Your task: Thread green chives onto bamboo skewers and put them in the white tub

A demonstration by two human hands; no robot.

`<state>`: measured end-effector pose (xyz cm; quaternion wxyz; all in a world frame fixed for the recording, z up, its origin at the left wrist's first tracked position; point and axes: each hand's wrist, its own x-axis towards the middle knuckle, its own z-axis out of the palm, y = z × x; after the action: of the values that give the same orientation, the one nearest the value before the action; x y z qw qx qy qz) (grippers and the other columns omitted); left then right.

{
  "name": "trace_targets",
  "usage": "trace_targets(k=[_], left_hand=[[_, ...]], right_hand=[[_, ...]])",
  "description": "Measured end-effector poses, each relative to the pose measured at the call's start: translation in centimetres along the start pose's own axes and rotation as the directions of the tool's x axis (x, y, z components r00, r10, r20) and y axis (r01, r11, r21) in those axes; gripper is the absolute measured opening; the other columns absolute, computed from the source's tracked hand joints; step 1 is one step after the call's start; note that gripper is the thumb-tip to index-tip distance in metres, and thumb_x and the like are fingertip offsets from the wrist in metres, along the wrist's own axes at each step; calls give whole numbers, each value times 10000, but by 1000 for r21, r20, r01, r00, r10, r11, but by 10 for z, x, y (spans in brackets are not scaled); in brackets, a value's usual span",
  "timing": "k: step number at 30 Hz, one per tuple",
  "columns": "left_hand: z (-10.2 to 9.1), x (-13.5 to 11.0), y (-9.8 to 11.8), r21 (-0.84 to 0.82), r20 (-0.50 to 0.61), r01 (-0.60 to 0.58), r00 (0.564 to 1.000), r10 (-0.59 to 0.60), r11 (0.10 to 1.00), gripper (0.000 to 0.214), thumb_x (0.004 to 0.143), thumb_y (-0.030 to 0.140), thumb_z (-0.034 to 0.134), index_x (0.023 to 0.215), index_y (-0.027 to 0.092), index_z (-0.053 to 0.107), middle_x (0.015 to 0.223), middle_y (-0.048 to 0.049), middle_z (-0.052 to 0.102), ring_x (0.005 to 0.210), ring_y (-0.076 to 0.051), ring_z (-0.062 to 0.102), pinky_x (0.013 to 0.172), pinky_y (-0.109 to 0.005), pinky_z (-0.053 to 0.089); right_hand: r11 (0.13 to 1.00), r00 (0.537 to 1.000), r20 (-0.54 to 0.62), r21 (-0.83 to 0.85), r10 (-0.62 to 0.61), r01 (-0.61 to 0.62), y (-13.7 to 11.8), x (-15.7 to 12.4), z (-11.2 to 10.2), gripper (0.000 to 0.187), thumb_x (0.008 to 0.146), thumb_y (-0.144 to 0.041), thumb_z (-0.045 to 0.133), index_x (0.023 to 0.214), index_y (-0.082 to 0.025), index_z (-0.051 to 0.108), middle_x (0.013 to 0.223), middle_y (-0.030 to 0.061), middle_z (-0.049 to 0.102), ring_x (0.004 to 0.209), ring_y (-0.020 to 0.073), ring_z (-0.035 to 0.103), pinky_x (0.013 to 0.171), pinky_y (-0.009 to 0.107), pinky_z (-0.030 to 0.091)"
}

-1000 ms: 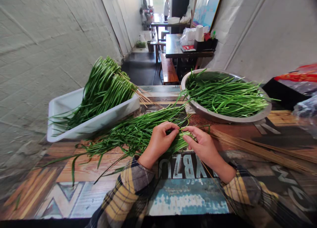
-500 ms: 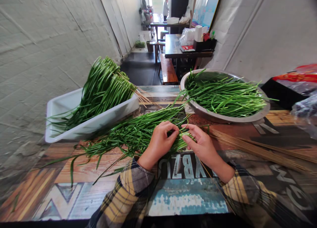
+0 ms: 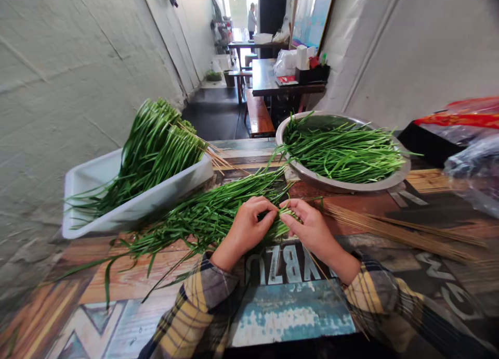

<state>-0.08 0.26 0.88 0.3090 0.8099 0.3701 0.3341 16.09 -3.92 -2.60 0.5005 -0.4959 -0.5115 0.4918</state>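
Garlic chives (image 3: 210, 208) lie in a loose pile on the table, their pale stem ends toward the right. At those ends, my left hand (image 3: 251, 226) is closed in a pinch, thumb against forefinger, seemingly on a chive stem. Close beside it, my right hand (image 3: 307, 226) curls its fingers and thumb around the pale stems. A thin bamboo skewer (image 3: 339, 289) slants from beneath my right hand toward the table's near edge. Its upper end is hidden by my fingers.
On the left, a white tray (image 3: 136, 200) holds skewered chives (image 3: 156, 151). A metal basin (image 3: 339, 184) of loose chives stands at the back right. Several bamboo skewers (image 3: 397, 231) lie to the right, near a plastic bag (image 3: 475, 166). Beyond are another table (image 3: 265, 78), a bench (image 3: 257, 112) and a distant person (image 3: 251, 21).
My right hand has come slightly closer to the left, and its fingers have drawn in around the stems. The whole view has shifted a little.
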Motion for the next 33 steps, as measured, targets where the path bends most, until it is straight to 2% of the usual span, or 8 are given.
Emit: trace_targets(k=[8,11,14,18,22,25,27,33], left_hand=[[-1,-1,-4,53,-2,51,999,-51,997,95,831,229,602,815,159,665,824,-50,673,816,-182,605,767,-298,444],[-1,0,-5,27,8,93,996,-93,995,110,844,252,584,826,158,636,828,-44,659,805,-169,593,760,-281,443],[-2,3,-4,-5,19,127,992,-127,992,119,857,256,546,817,158,600,798,-23,628,769,-147,568,733,-250,439],[-1,4,-1,7,17,153,988,-153,988,103,844,246,543,817,154,582,779,-11,610,747,-139,562,708,-231,434],[3,3,-1,60,19,161,987,-163,985,183,863,292,526,817,147,626,784,-29,653,749,-155,582,712,-246,433],[5,2,-3,118,17,181,983,-184,976,274,884,331,494,775,138,656,738,-34,663,706,-155,575,667,-246,415],[6,2,-2,144,5,187,982,-190,972,283,878,329,500,764,133,669,726,-34,671,694,-154,577,656,-246,410],[7,0,-2,147,-13,180,984,-180,973,269,858,313,528,764,130,703,731,-40,706,691,-160,604,647,-242,430]], right_hand=[[1000,1000,2,-2,-11,11,-3,3,5,255,842,-358,563,1014,-175,606,817,15,605,579,105,528,457,204,479],[993,996,8,-80,-88,88,-2,5,4,262,882,-358,525,1031,-168,625,777,15,626,570,118,556,478,222,480],[952,971,-19,-205,-238,229,-6,7,-3,251,923,-334,490,1029,-172,649,830,43,684,699,159,631,635,276,516],[818,856,-117,-384,-504,429,-16,10,-18,236,961,-256,437,1053,-188,643,981,83,681,908,195,636,811,335,499],[554,720,48,-605,-692,572,-24,10,-26,211,951,-194,474,1032,-217,668,1010,75,658,970,200,582,874,355,453],[373,712,191,-745,-676,553,-26,9,-27,155,927,-196,544,956,-228,694,998,54,669,942,202,553,818,347,405],[304,727,231,-796,-646,523,-26,9,-28,124,914,-200,575,900,-230,695,986,42,672,941,200,537,786,343,366],[242,741,259,-835,-619,494,-26,10,-30,75,888,-196,625,848,-229,681,1017,20,675,962,193,519,794,350,318]])
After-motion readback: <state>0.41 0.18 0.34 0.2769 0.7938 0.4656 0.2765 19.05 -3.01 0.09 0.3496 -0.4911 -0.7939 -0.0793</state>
